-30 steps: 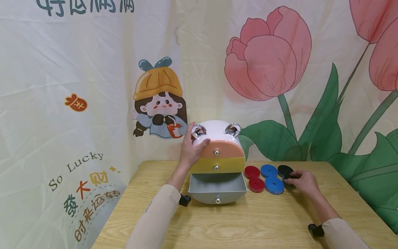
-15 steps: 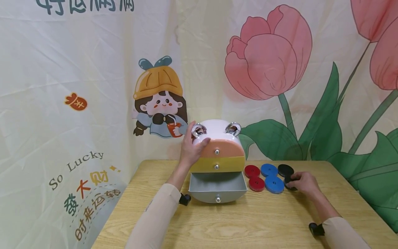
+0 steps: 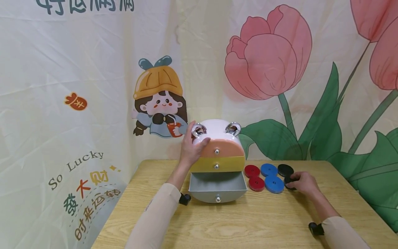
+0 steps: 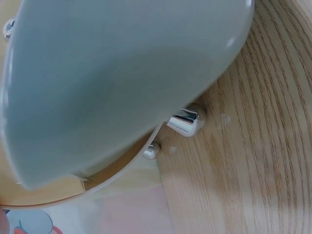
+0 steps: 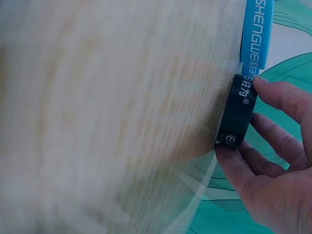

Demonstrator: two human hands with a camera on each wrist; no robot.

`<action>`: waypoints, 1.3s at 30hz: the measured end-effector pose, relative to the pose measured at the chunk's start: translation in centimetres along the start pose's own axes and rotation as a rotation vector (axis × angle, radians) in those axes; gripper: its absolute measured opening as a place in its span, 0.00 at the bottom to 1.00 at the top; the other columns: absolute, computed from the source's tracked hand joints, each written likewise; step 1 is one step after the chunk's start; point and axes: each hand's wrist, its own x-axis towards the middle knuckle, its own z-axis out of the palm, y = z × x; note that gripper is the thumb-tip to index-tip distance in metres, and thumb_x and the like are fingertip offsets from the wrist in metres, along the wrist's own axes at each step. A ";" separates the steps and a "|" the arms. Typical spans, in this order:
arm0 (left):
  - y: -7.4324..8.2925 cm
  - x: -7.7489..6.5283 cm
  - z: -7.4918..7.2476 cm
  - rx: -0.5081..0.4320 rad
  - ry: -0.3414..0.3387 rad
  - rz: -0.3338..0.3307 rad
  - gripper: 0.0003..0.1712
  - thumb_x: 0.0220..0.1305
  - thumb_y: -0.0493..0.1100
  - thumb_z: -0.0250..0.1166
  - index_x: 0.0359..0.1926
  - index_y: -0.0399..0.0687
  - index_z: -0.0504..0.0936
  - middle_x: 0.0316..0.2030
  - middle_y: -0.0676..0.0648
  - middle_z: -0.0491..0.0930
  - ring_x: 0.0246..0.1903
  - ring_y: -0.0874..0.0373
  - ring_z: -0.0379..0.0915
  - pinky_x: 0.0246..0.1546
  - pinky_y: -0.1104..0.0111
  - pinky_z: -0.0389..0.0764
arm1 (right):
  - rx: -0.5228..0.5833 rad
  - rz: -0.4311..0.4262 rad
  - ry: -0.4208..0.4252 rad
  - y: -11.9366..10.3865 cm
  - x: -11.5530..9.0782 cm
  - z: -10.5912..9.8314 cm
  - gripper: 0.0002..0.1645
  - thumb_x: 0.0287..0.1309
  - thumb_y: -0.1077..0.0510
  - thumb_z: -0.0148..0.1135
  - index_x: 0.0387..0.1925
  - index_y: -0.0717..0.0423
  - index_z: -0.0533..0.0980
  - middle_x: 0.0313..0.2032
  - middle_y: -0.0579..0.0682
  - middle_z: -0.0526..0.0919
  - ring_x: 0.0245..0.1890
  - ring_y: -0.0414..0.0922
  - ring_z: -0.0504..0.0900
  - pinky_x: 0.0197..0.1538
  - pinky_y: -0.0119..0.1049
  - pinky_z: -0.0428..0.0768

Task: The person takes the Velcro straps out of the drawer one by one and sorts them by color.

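In the head view, a small chest of drawers (image 3: 203,166) with a white top and silver ears stands at mid-table. My left hand (image 3: 192,150) grips its upper left side, thumb on the orange top drawer (image 3: 228,148). The grey bottom drawer (image 3: 203,197) is pulled out; its inside shows bare. At the right, my right hand (image 3: 306,184) pinches the edges of a black roll of electrical tape (image 5: 237,109), seen with printed lettering in the right wrist view. That roll is down at the table, close beside a blue tape roll (image 3: 274,184). Another black roll (image 3: 285,170) lies behind it.
Two red tape rolls (image 3: 256,184) and another blue roll (image 3: 268,169) lie flat between the chest and my right hand. The yellow middle drawer (image 3: 230,164) is closed. Silver feet (image 4: 187,121) hold the chest off the wooden table (image 3: 248,224). A printed curtain (image 3: 205,69) hangs behind.
My right hand has shifted slightly to the right and nearer with the black tape roll, setting it lower beside the blue one. My left hand has stayed on the chest.
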 end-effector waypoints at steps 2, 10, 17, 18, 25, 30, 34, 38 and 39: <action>0.0 0.0 0.0 0.003 -0.002 0.002 0.58 0.57 0.77 0.68 0.81 0.65 0.54 0.75 0.48 0.66 0.70 0.47 0.68 0.69 0.46 0.73 | -0.009 0.001 -0.002 0.0 0.1 0.0 0.26 0.55 0.62 0.74 0.52 0.76 0.78 0.49 0.73 0.82 0.39 0.55 0.79 0.36 0.38 0.78; 0.0 0.0 -0.1 0.000 0.004 0.016 0.58 0.58 0.74 0.70 0.81 0.63 0.55 0.74 0.48 0.67 0.68 0.46 0.70 0.68 0.46 0.74 | -0.045 0.007 -0.016 -0.7 0.0 -0.2 0.28 0.56 0.62 0.73 0.54 0.76 0.77 0.51 0.74 0.80 0.40 0.56 0.78 0.37 0.39 0.78; -0.1 0.1 -0.1 -0.007 0.005 0.019 0.58 0.58 0.75 0.70 0.81 0.64 0.55 0.74 0.48 0.67 0.68 0.47 0.70 0.68 0.47 0.74 | -0.075 0.018 -0.007 -1.7 -0.2 -0.4 0.31 0.60 0.60 0.71 0.61 0.72 0.74 0.60 0.78 0.74 0.46 0.61 0.79 0.47 0.51 0.81; -0.1 0.1 -0.1 -0.008 0.005 0.018 0.57 0.57 0.75 0.70 0.81 0.66 0.55 0.74 0.47 0.67 0.67 0.47 0.70 0.68 0.47 0.74 | -0.082 0.004 0.005 -2.0 -0.2 -0.4 0.30 0.61 0.59 0.70 0.61 0.71 0.75 0.60 0.78 0.75 0.47 0.61 0.79 0.48 0.53 0.81; -0.2 0.0 -0.1 -0.020 -0.002 0.012 0.60 0.56 0.77 0.69 0.81 0.61 0.55 0.74 0.47 0.67 0.68 0.47 0.69 0.69 0.48 0.74 | -0.100 -0.143 0.083 -4.2 -0.7 0.1 0.25 0.60 0.62 0.68 0.58 0.68 0.80 0.55 0.74 0.81 0.44 0.61 0.82 0.40 0.47 0.83; -0.2 0.1 0.0 -0.020 0.000 0.016 0.60 0.56 0.77 0.69 0.81 0.61 0.56 0.74 0.47 0.67 0.68 0.48 0.69 0.69 0.48 0.73 | -0.076 -0.200 0.079 -6.3 -1.1 0.7 0.25 0.65 0.61 0.66 0.62 0.65 0.79 0.60 0.72 0.80 0.55 0.68 0.80 0.54 0.63 0.82; -0.4 0.1 0.0 -0.020 0.008 0.030 0.57 0.57 0.74 0.71 0.81 0.65 0.56 0.72 0.46 0.69 0.66 0.48 0.71 0.68 0.48 0.75 | -0.062 -0.248 0.091 -7.8 -1.3 1.0 0.24 0.65 0.61 0.66 0.62 0.62 0.79 0.60 0.69 0.81 0.58 0.68 0.79 0.56 0.65 0.81; -0.5 0.1 -0.1 -0.018 0.019 0.042 0.56 0.58 0.70 0.73 0.80 0.64 0.57 0.69 0.46 0.72 0.64 0.49 0.73 0.65 0.48 0.77 | -0.029 -0.303 0.097 -9.1 -1.6 1.2 0.28 0.65 0.62 0.66 0.65 0.63 0.77 0.62 0.68 0.79 0.58 0.67 0.79 0.53 0.62 0.83; -0.5 0.1 -0.1 -0.018 0.021 0.042 0.56 0.58 0.70 0.73 0.80 0.63 0.57 0.68 0.45 0.72 0.63 0.49 0.73 0.65 0.48 0.77 | -0.023 -0.320 0.099 -9.3 -1.6 1.2 0.29 0.65 0.63 0.66 0.67 0.63 0.76 0.63 0.68 0.79 0.57 0.66 0.79 0.52 0.61 0.84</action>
